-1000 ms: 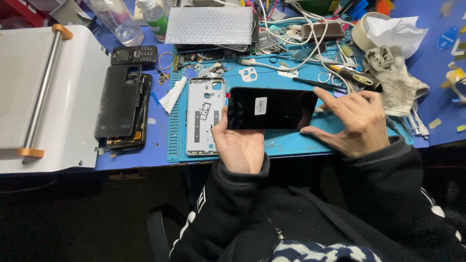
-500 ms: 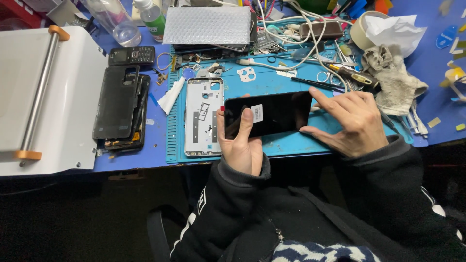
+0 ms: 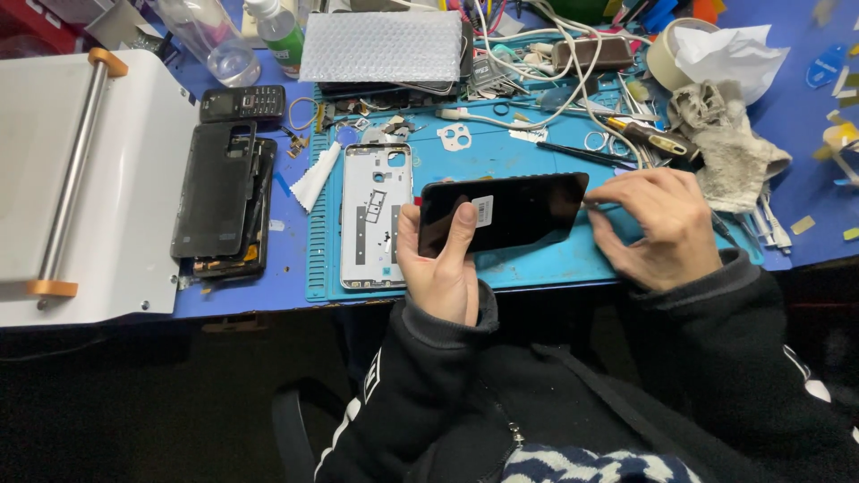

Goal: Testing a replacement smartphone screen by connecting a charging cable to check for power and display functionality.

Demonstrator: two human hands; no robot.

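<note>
Black phone screen panel (image 3: 506,213) being held lengthwise just above a blue work mat (image 3: 555,259), glossy dark face showing, small white barcode sticker (image 3: 483,211) sitting near its middle, left end tilting slightly lower.

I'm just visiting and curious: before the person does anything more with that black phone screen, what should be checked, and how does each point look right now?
1. Left hand has a firm hold on the black screen panel: ok, thumb lies across its face, fingers behind.
2. Right hand is at the panel's right edge: ok, fingertips meet the corner.
3. Whether the right hand holds a tool: cannot tell, too small.
4. Panel is over the blue work mat: ok.
5. Silver phone frame lies apart from the panel: ok, flat on the mat beside the left hand.
6. Mat around the hands is free of loose bits: not ok, cables and small parts lie just beyond.
</note>
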